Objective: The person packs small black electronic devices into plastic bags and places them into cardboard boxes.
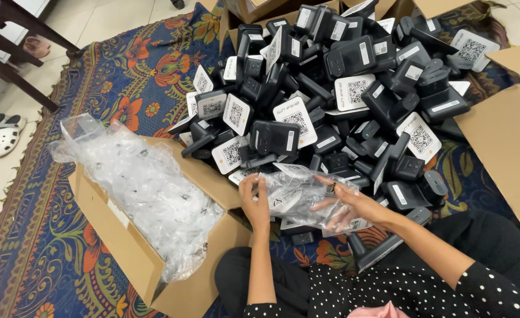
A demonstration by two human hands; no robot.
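Blue floral patterned rug [83, 70] covers the floor — on it, an open brown cardboard box [124, 247] stuffed with clear crumpled plastic bags [148, 188]. White clog sandals [0, 135] off the rug's left edge; dark wooden chair legs [18, 35] beyond its upper-left corner.

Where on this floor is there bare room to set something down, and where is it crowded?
Free: patterned rug between the chair legs and the device pile; also rug left of the box of plastic bags. Crowded: the pile, and around both hands on the plastic bag.
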